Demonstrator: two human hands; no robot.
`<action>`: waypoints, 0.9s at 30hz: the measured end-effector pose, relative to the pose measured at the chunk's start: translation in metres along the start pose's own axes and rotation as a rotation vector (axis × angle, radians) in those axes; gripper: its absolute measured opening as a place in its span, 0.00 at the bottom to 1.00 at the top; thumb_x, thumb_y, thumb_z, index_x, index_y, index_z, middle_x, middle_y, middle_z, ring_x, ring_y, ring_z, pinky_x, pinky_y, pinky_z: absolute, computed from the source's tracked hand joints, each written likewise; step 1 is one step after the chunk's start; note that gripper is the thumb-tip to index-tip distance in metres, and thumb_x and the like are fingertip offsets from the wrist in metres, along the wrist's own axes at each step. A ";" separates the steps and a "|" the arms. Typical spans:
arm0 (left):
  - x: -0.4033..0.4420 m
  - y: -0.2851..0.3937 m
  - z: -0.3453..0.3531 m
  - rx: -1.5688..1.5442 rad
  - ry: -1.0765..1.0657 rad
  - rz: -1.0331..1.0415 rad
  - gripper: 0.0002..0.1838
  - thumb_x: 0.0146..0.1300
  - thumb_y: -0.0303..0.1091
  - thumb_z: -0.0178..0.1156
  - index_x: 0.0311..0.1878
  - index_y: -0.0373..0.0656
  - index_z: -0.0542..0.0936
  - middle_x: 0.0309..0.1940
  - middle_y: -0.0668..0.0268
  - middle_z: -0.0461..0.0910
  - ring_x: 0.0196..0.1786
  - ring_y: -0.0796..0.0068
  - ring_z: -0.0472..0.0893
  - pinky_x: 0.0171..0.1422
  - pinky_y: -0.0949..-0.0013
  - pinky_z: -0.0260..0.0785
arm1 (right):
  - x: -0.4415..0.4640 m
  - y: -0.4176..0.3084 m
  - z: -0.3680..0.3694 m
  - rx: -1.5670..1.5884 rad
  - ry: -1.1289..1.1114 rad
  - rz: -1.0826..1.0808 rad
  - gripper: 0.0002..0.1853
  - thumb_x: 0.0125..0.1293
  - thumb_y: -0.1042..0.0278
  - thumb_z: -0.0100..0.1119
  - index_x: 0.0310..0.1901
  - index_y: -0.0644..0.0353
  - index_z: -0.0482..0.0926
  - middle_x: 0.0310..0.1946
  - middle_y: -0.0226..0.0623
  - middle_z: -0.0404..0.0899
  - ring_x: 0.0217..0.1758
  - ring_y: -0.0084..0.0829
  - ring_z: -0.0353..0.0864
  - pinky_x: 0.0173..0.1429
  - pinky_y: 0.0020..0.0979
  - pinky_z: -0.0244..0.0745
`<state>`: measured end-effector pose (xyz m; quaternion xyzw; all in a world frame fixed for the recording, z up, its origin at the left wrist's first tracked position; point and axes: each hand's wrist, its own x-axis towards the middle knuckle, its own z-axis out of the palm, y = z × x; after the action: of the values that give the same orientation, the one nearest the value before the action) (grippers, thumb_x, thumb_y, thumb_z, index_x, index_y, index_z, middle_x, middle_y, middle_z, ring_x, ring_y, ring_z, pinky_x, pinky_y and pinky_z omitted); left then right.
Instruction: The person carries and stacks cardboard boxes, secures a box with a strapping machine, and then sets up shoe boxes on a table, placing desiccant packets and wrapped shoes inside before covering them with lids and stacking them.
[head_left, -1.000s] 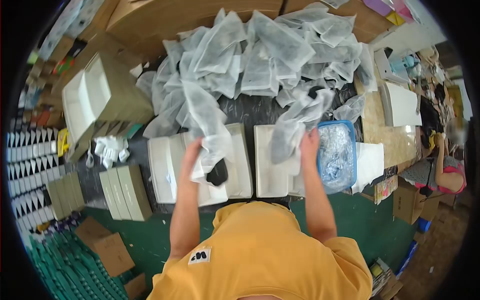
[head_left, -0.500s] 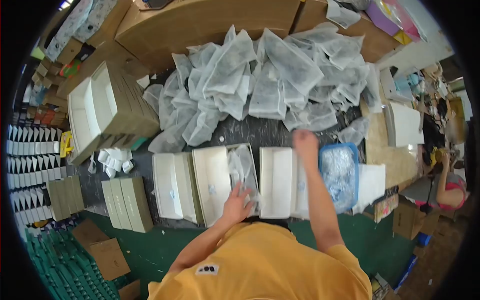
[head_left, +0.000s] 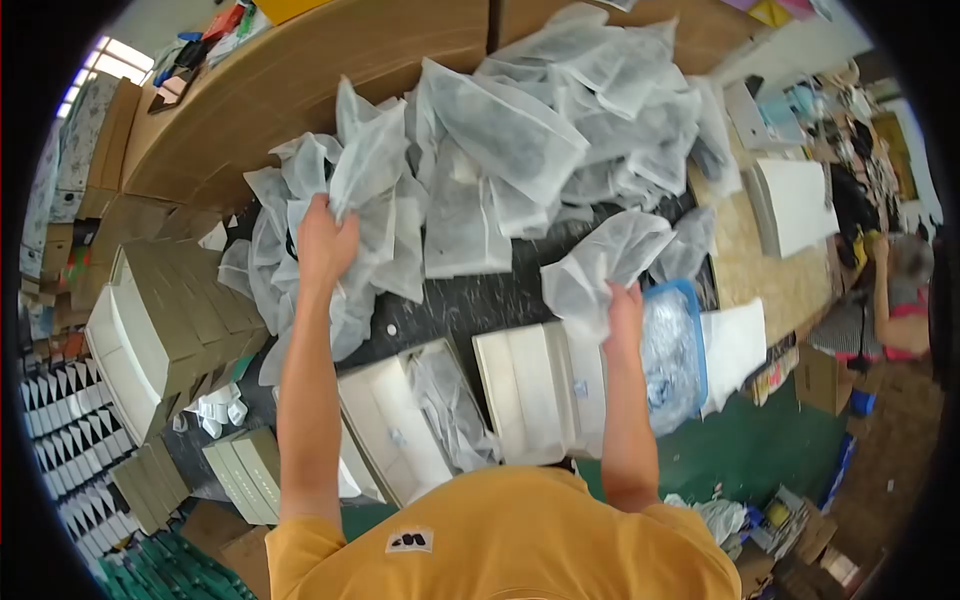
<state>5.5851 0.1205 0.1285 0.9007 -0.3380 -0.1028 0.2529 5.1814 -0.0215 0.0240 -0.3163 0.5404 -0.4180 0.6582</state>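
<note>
My left hand reaches into the left part of a heap of translucent white bags. Its fingers close around the lower edge of one upright bag. On the right, my right hand grips another translucent bag by its lower right side, lifted above the dark table. Below it stands an open pale box with its lid part beside it. Further left, an open box has a bag lying in its right-hand part. Dark contents show faintly through several heaped bags.
A blue basket of crinkled clear plastic stands right of my right hand, beside a white sheet. Stacked boxes rise at the left. Large cardboard borders the back. Another person sits at far right.
My left hand has left the box and moved forward to the heap. My right hand now holds a bag up near the basket. The view has turned and shifted.
</note>
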 end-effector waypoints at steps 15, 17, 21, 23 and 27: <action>-0.397 0.128 0.202 -0.231 -0.624 0.454 0.29 0.68 0.41 0.54 0.67 0.31 0.68 0.73 0.43 0.58 0.74 0.45 0.62 0.78 0.56 0.56 | -0.144 0.001 -0.141 -1.782 -0.470 -0.916 0.28 0.58 0.64 0.60 0.63 0.55 0.72 0.34 0.47 0.80 0.35 0.49 0.84 0.37 0.46 0.81; -0.370 0.137 0.163 -0.102 -0.891 0.546 0.26 0.65 0.34 0.55 0.64 0.32 0.70 0.71 0.42 0.60 0.73 0.41 0.62 0.77 0.54 0.57 | -0.129 0.001 -0.150 -1.837 -0.545 -0.825 0.24 0.58 0.62 0.59 0.57 0.56 0.76 0.32 0.46 0.80 0.35 0.48 0.85 0.38 0.46 0.81; -0.272 0.124 0.151 -0.377 -0.429 0.563 0.26 0.59 0.30 0.62 0.62 0.39 0.74 0.68 0.51 0.67 0.72 0.45 0.65 0.75 0.52 0.59 | -0.034 -0.035 -0.122 -1.809 -0.625 -0.538 0.16 0.64 0.51 0.57 0.43 0.54 0.83 0.34 0.44 0.83 0.38 0.49 0.85 0.41 0.50 0.79; -0.183 0.113 0.123 -0.247 -0.085 0.445 0.22 0.61 0.29 0.62 0.59 0.39 0.75 0.63 0.49 0.73 0.66 0.44 0.70 0.72 0.51 0.62 | 0.054 -0.064 -0.115 -1.583 -0.083 -0.610 0.23 0.67 0.44 0.55 0.49 0.54 0.83 0.41 0.47 0.84 0.40 0.51 0.84 0.41 0.49 0.78; -0.029 0.093 0.122 0.005 0.073 0.149 0.29 0.60 0.38 0.65 0.60 0.33 0.70 0.58 0.45 0.75 0.60 0.41 0.74 0.62 0.49 0.70 | 0.183 -0.068 -0.092 -1.699 0.337 -0.043 0.53 0.57 0.33 0.62 0.73 0.64 0.57 0.59 0.64 0.74 0.61 0.58 0.77 0.61 0.51 0.73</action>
<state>5.4681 0.0327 0.0737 0.8767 -0.3949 -0.0499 0.2700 5.0895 -0.2122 -0.0183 -0.6448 0.7539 0.0739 0.1019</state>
